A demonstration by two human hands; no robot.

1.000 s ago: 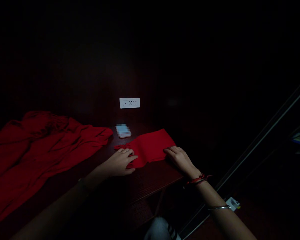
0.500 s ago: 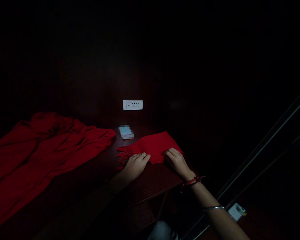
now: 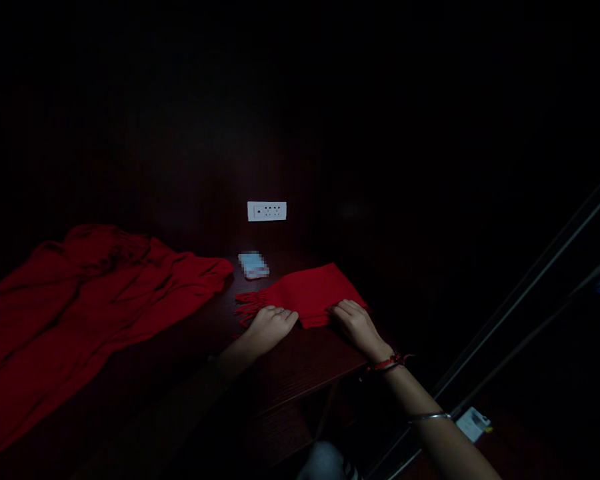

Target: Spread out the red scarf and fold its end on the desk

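A red fringed scarf (image 3: 313, 287) lies folded into a flat block on the dark wooden table, its tassels pointing left. At the left end of its near edge, my left hand (image 3: 271, 327) has its fingers curled over the cloth, beside the fringe. My right hand (image 3: 355, 325) grips the same edge farther right, fingers bent and thumb tucked out of sight. Between the hands, stacked layers show along the near edge. How much cloth sits under the fingers is hidden.
Another large red cloth (image 3: 105, 293) spreads crumpled over the table's left side. Behind the scarf lies a small pale blurred packet (image 3: 253, 265). A white socket panel (image 3: 267, 211) is on the dark wall. At lower right, a white object (image 3: 473, 424) sits beyond the table edge (image 3: 305, 393).
My left hand's fingers have curled in more tightly at the scarf's edge. Layers along the near edge now show more plainly. The right hand has barely shifted.
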